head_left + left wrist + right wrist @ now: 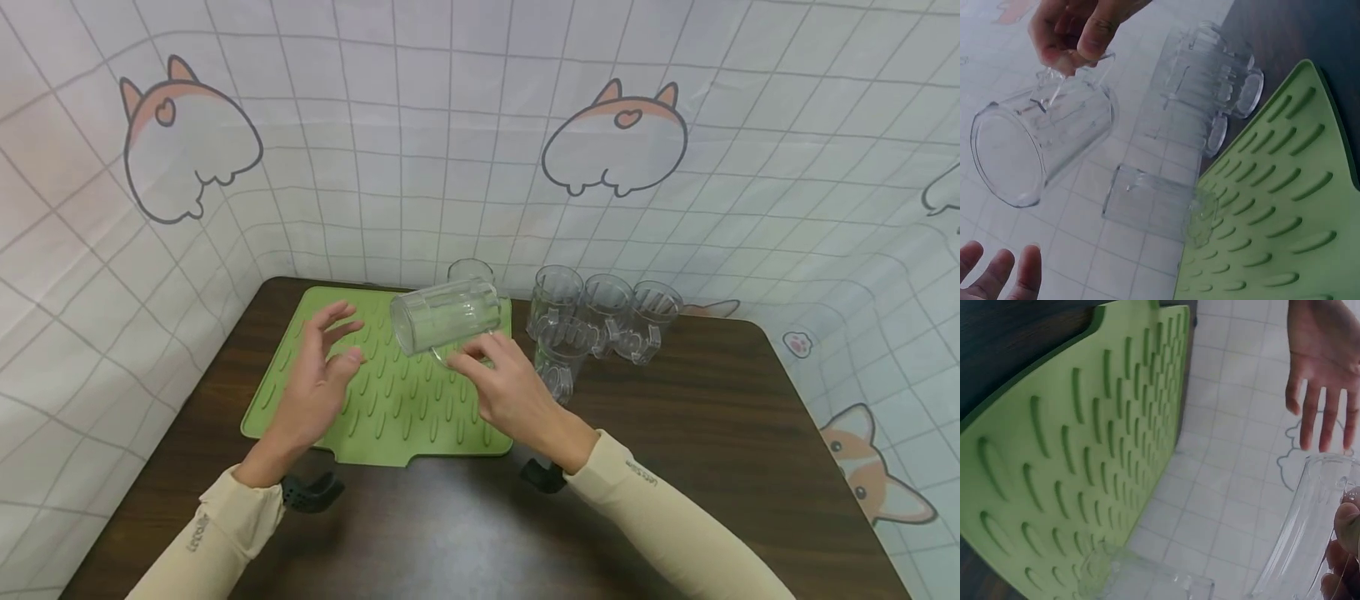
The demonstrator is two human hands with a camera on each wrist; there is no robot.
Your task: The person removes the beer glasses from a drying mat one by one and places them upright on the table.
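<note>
My right hand (513,387) grips the handle of a clear glass mug (447,315). The mug is tipped on its side in the air over a green drying mat (375,425) with raised ridges. To the left of the mug, my left hand (318,383) hangs over the mat with fingers spread and holds nothing. In the left wrist view, its fingertips (1027,272) are apart from the mug (1066,134). A second glass mug (1154,203) stands on the mat's far part; in the head view the held mug mostly hides it.
Several clear glass mugs (567,346) stand close together on the dark wooden table (675,467), right of the mat. A white gridded cloth (465,150) with cartoon dogs surrounds the table at the back and sides.
</note>
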